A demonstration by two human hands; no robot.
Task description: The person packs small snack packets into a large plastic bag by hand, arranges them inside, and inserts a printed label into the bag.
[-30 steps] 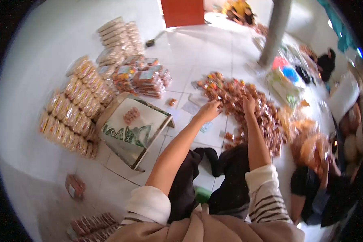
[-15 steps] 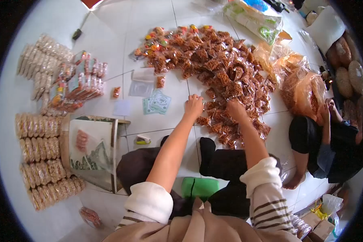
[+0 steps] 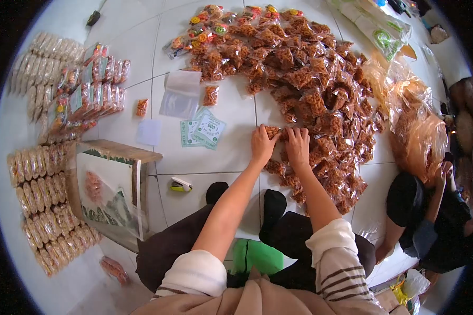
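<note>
A wide heap of small clear packets of reddish-brown snack [image 3: 310, 100] spreads over the floor in front of me. At its near left edge my left hand [image 3: 264, 144] is closed on one snack packet [image 3: 273, 131]. My right hand [image 3: 298, 148] is close beside it, fingers pinched together at that packet's right end. Its fingertips partly hide what they grip. Left of my hands lie green-and-white printed labels [image 3: 211, 128], a stack of clear plastic sleeves [image 3: 180, 94] and a single snack packet [image 3: 211, 96].
A stapler [image 3: 181, 184] lies near my left foot. Farther left stand a wooden-framed box [image 3: 115, 149], stacked labelled packs [image 3: 97, 100] and rows of bagged goods [image 3: 42, 165]. At right, another person [image 3: 431, 210] sits by a large orange plastic bag [image 3: 415, 142].
My right hand has moved left to meet my left hand, and a packet is now held between them. The view has shifted, bringing the heap nearer.
</note>
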